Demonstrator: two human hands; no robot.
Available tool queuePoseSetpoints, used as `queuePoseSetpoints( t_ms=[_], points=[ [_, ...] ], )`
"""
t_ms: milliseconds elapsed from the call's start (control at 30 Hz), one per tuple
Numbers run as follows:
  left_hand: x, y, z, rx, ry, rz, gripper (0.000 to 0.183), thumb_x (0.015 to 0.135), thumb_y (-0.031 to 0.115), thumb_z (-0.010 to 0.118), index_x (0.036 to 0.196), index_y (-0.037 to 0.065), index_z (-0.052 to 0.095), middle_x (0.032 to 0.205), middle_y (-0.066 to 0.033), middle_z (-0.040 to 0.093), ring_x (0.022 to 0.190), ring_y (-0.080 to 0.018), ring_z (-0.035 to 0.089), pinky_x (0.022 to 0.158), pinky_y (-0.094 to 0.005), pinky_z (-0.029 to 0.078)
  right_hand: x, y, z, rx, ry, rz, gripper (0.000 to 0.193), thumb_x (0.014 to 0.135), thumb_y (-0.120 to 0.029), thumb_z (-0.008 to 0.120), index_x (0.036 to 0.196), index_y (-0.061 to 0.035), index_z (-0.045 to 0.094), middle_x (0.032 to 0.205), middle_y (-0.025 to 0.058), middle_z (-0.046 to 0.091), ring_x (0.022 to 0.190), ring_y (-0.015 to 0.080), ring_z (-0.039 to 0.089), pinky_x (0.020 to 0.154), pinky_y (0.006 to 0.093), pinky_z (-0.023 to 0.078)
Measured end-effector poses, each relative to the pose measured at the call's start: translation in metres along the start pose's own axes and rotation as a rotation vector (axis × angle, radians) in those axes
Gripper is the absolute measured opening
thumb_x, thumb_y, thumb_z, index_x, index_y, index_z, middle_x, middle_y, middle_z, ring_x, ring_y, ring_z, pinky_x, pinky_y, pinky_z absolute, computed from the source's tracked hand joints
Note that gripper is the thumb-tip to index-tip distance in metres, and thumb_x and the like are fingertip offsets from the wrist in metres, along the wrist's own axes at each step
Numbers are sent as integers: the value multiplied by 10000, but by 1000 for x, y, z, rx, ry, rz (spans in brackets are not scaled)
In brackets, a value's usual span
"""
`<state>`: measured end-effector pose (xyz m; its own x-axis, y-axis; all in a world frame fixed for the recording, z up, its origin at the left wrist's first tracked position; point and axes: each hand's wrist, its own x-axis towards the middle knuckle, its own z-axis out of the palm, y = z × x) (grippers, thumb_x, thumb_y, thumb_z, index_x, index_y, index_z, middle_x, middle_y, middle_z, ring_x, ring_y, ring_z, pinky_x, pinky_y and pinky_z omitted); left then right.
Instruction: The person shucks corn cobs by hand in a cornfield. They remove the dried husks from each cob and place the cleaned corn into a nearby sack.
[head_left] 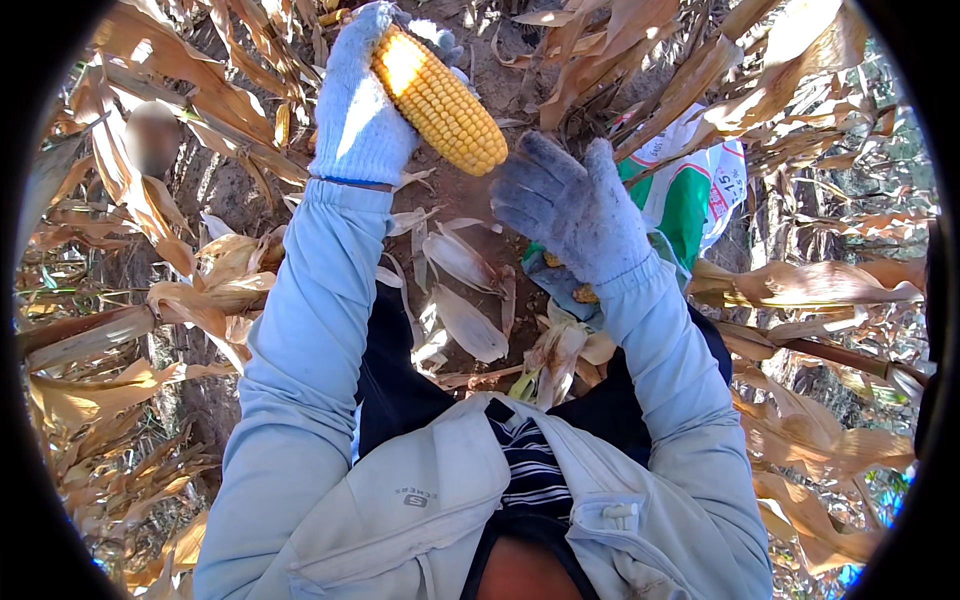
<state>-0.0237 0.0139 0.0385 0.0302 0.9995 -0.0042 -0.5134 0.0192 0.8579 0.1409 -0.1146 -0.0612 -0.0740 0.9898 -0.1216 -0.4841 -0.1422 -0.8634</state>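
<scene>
A husked ear of yellow corn (440, 100) is in my left hand (358, 105), which wears a pale knit glove and is wrapped round the ear's far end. The kernels are bare, and the ear slants down to the right. Beside its near tip is my right hand (575, 205), in a greyed glove, its fingers stretched out and holding nothing. A small gap seems to part the fingertips from the ear. Partly behind my right wrist lies a green and white sack (685, 205), with bits of yellow corn (585, 293) showing at its mouth.
Loose pale husks (468, 325) lie on the bare soil between my legs. Dry corn stalks and leaves (810, 285) crowd in on both sides, some hanging over the sack. A thick stalk (90, 335) crosses at the left.
</scene>
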Motion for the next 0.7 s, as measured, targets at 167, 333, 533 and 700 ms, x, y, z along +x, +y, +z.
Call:
queuePoseSetpoints(
  t_ms=[167, 333, 533, 700],
  points=[
    [-7, 3, 7, 26, -9, -3, 338, 1024, 383, 587, 1114, 57, 578, 868, -9, 593, 758, -199, 630, 760, -461, 575, -3, 12, -15, -1164, 55, -124, 659, 1059, -529, 524, 1502, -43, 480, 1449, 183, 573, 1300, 343, 591, 1130, 477, 465],
    [6, -10, -4, -89, -131, -86, 292, 1042, 344, 559, 1094, 60, 604, 887, -38, 621, 765, -221, 653, 753, -436, 588, -4, 23, -13, -925, 55, 1, 505, 1098, -376, 507, 1441, -8, 548, 1332, 175, 661, 1242, 288, 650, 1086, 401, 512],
    [24, -42, -35, -253, -316, -202, 305, 1022, 304, 640, 1165, 35, 622, 985, -134, 704, 899, -295, 720, 850, -440, 619, 0, -24, 24, -287, -47, 149, 555, 1092, -352, 530, 1497, 19, 450, 1371, 168, 621, 1264, 281, 635, 1070, 421, 535],
    [-18, -41, -8, -124, -310, -335, 398, 1045, 400, 565, 1161, 27, 644, 1013, -124, 707, 915, -254, 712, 856, -389, 596, -2, 7, 4, 36, -82, 69, 729, 982, -356, 702, 1526, 17, 392, 1424, 158, 569, 1270, 273, 620, 1069, 444, 544]
  ],
)
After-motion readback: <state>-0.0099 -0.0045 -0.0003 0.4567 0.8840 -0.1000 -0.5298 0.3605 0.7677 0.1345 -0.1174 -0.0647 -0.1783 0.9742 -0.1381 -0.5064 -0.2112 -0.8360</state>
